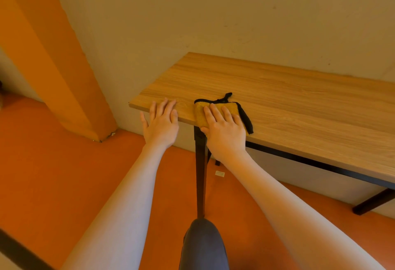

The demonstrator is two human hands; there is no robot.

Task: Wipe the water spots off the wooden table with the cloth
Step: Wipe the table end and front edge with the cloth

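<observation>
Folded yellow cloth (215, 109), black-edged, flat on wooden table (299, 98) near its edge.

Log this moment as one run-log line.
right hand flat on yellow cloth at near table edge | left hand open, fingers on table corner | water spots: cannot tell
</observation>
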